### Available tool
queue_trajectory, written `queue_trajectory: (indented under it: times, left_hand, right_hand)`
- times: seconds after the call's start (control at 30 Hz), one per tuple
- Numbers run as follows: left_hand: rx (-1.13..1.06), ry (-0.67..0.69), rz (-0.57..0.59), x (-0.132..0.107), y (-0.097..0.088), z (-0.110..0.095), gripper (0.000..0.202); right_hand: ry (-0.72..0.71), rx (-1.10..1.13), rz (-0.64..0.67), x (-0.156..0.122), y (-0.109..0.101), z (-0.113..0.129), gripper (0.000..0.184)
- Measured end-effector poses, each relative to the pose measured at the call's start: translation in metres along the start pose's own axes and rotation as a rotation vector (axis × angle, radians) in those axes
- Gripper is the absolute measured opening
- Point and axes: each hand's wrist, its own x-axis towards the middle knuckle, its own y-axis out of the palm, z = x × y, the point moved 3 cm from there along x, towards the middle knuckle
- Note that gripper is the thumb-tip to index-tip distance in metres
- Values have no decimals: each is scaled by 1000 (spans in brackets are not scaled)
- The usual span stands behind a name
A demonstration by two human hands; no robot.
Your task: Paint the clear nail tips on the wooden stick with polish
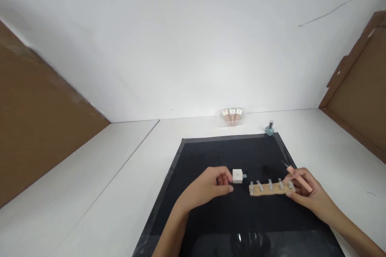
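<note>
My left hand is over the black mat, its thumb and index finger apart and the other fingers curled. Right beside its fingertips is a small white square bottle with a grey threaded neck pointing right, like a nail polish bottle; whether they touch I cannot tell. In my right hand is a peach-coloured nail polish brush, thin tip pointing up and left. Its fingers and thumb also grip the right end of a tan strip. Several clear nail tips stand along that strip.
Behind the mat, a clear plastic tray holds three white bottles with peach caps. A teal bottle with a grey cap stands by the mat's far right corner. Cardboard panels flank the white table, with a white wall behind.
</note>
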Motion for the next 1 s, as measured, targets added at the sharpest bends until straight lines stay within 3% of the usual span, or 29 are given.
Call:
queue_trajectory:
  times: [0.07, 0.17, 0.3, 0.4, 0.5, 0.63, 0.83, 1.0]
  left_hand:
    - [80, 32, -160, 1, -9, 4, 10]
    - [160, 107, -250, 7, -10, 13, 26]
    - [256, 148, -182, 21, 3, 23, 40]
    - [293, 159, -99, 28, 12, 25, 29]
    - [260, 161, -115, 32, 12, 24, 22]
    - [66, 208, -218, 34, 6, 21, 23]
    - [-221, 382, -449, 25, -6, 13, 33]
    - [-184, 415, -431, 20, -7, 11, 28]
  right_hand:
    - [15, -34, 40, -3, 8, -4, 19]
    - [-16, -192, 119, -3, 18, -4, 14]
    - [-47, -400, 228, 1, 17, -5, 13]
    - [27, -460, 297, 3, 6, -7, 21]
    - [104, -469, 350, 8, -7, -1, 26]
    - [64, -401, 288, 26, -9, 25, 28]
    - [-70, -228, 112, 48, 18, 66, 28]
    - [-127, -203, 128, 51, 43, 72, 26]
